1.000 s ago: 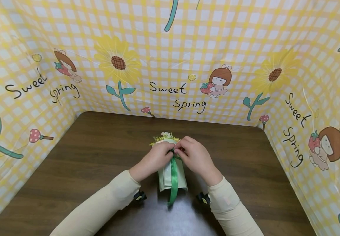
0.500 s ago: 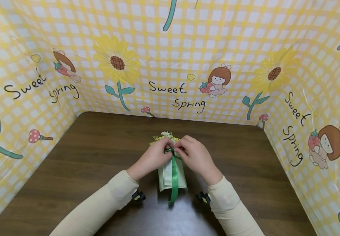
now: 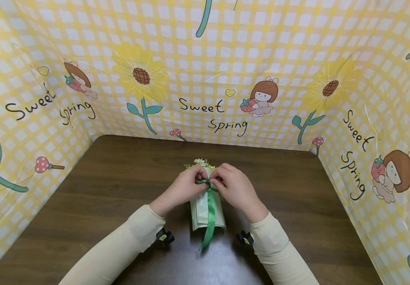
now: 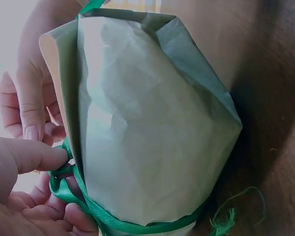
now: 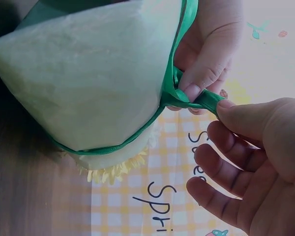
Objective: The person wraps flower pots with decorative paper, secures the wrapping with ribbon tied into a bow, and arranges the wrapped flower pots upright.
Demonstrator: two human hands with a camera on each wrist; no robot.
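A bouquet wrapped in pale green paper (image 3: 201, 217) lies on the table, its white and yellow flowers (image 3: 200, 162) at the far end. Green ribbon (image 3: 210, 211) circles the wrap, and one long tail hangs down its front toward me. Left of the knot, my left hand (image 3: 181, 189) holds a piece of ribbon, which also shows as a green loop (image 4: 64, 189) by its fingers in the left wrist view. From the other side my right hand (image 3: 239, 190) pinches a short ribbon length (image 5: 209, 101) between thumb and index finger. Fingers partly cover the knot.
The dark wooden table (image 3: 126, 166) is walled on three sides by yellow checked cloth (image 3: 205, 79). A frayed green ribbon end (image 4: 223, 223) lies beside the wrap. Black wrist cameras (image 3: 244, 238) sit under both sleeves.
My left hand has shifted slightly left from the knot, drawing out a short stretch of ribbon. The hanging tail's end has swung a little. My right hand stays almost still.
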